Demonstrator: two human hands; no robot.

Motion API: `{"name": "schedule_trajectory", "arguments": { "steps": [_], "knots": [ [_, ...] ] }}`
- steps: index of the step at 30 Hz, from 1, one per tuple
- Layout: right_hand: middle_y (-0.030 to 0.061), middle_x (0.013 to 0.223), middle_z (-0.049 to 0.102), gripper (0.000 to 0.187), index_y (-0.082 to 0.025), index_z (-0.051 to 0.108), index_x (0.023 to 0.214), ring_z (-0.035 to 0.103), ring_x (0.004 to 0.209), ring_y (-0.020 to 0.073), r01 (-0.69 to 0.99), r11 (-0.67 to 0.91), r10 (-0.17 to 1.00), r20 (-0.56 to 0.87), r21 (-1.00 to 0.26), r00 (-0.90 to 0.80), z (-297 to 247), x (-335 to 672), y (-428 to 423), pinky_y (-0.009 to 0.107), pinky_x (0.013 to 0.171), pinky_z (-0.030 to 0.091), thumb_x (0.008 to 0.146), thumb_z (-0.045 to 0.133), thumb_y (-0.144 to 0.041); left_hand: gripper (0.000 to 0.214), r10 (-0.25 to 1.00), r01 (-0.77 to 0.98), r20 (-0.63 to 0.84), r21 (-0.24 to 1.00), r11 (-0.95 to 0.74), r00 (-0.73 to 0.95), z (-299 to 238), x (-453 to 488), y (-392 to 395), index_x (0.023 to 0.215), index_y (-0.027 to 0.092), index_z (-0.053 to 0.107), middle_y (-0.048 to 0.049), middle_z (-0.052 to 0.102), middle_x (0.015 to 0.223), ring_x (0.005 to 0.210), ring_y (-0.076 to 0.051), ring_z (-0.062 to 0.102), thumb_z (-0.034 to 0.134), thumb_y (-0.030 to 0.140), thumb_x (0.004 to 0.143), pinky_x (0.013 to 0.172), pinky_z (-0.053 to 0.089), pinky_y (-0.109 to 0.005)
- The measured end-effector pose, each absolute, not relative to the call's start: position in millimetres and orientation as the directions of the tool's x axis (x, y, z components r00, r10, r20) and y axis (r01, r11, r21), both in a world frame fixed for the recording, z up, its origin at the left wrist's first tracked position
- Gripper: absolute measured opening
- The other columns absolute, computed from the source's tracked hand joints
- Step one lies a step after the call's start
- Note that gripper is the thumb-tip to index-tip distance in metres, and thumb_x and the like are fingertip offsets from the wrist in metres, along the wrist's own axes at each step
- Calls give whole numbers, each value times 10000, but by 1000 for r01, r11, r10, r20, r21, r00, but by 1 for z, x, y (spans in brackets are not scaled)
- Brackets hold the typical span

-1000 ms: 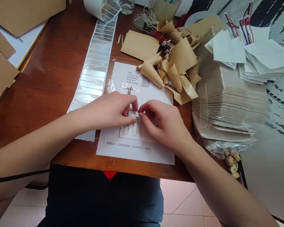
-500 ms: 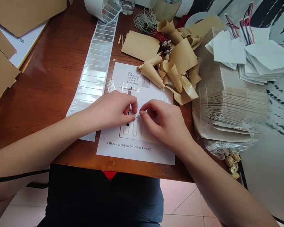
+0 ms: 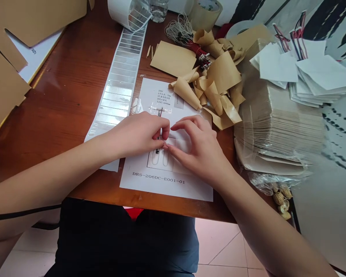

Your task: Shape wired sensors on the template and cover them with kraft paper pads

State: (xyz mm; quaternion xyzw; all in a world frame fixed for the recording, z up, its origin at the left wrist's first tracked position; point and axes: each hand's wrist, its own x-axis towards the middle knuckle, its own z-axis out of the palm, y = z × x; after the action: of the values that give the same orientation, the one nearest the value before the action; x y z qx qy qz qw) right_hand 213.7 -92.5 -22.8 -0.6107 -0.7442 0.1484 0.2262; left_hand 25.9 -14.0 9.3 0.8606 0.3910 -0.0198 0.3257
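A white printed sheet (image 3: 167, 188) lies on the table under both hands, marked with text and an outlined drawing. Over the sheet, my left hand (image 3: 145, 132) is curled with its thumb and bent forefinger close together; what they hold, if anything, is too small to name. A thin wire (image 3: 160, 112) with a dark part (image 3: 157, 150) passes beneath those fingers, its middle hidden. My right hand (image 3: 197, 148) holds nothing visible, forefinger raised apart from the thumb. Its thumb tip meets the left thumb tip above the drawn outline.
A label strip (image 3: 118, 88) unrolls from a roll at the back. Curled brown paper pieces (image 3: 219, 92) and wire bundles (image 3: 202, 54) lie behind the sheet. To the right stand a bagged stack of card (image 3: 294, 134) and white pieces (image 3: 279, 65). Cardboard (image 3: 46, 19) is at far left.
My right hand has opened, its forefinger lifting away from its thumb, while the thumb has moved left to the left thumb. My left hand keeps nearly the same pose; the view shifts slightly.
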Motion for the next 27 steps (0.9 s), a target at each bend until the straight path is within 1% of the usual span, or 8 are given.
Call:
{"name": "schedule_trajectory", "arguments": {
  "steps": [3, 6, 11, 16, 19, 23, 27],
  "knots": [
    [127, 1309, 603, 348, -279, 594, 1138, 545, 1253, 370, 848, 204, 978, 146, -489, -150, -26, 214, -92, 522, 964, 414, 849, 738, -407, 97, 653, 691, -312, 553, -466, 690, 12, 27, -13, 910, 225, 693, 18, 646, 773, 711, -151, 563, 673, 298, 849, 631, 321, -286],
    [136, 1363, 587, 355, -286, 581, 1144, 524, 1294, 383, 848, 193, 980, 132, -493, -147, -27, 213, -92, 547, 985, 399, 850, 728, -419, 77, 632, 702, -359, 552, -450, 687, 16, 28, -11, 885, 223, 689, 24, 630, 758, 713, -149, 562, 664, 290, 856, 644, 325, -287],
    [139, 1379, 596, 349, -284, 573, 1143, 528, 1314, 375, 838, 195, 980, 122, -510, -155, -26, 212, -93, 558, 1013, 390, 848, 729, -387, 106, 596, 692, -387, 563, -452, 703, 20, 24, -11, 934, 230, 674, 19, 647, 781, 718, -154, 568, 601, 293, 891, 647, 331, -293],
    [139, 1373, 607, 325, -283, 576, 1137, 542, 1296, 374, 833, 195, 981, 122, -518, -154, -26, 213, -92, 554, 1004, 401, 857, 716, -370, 250, 598, 693, -384, 560, -454, 703, 17, 22, -11, 1024, 238, 658, 6, 667, 861, 750, -168, 587, 673, 413, 846, 641, 335, -292],
    [139, 1386, 600, 327, -276, 581, 1145, 535, 1304, 369, 833, 178, 984, 95, -523, -151, -26, 213, -92, 563, 1024, 389, 860, 712, -370, 239, 601, 697, -387, 554, -455, 700, 15, 23, -11, 1016, 243, 655, 8, 671, 864, 755, -169, 589, 681, 400, 838, 644, 332, -289],
    [130, 1399, 593, 277, -288, 594, 1147, 509, 1328, 369, 828, 187, 982, 69, -529, -177, -24, 213, -93, 596, 1057, 360, 898, 662, -387, 206, 617, 715, -395, 543, -440, 680, 15, 25, -13, 991, 251, 662, 13, 671, 859, 749, -168, 587, 681, 367, 823, 641, 331, -291],
    [117, 1389, 611, 195, -301, 606, 1141, 505, 1345, 356, 811, 182, 983, 74, -556, -170, -22, 212, -93, 612, 1077, 343, 977, 549, -389, 175, 623, 714, -383, 533, -454, 682, 16, 26, -15, 970, 251, 666, 14, 672, 845, 740, -169, 587, 661, 332, 814, 632, 322, -296]
  ]
}}
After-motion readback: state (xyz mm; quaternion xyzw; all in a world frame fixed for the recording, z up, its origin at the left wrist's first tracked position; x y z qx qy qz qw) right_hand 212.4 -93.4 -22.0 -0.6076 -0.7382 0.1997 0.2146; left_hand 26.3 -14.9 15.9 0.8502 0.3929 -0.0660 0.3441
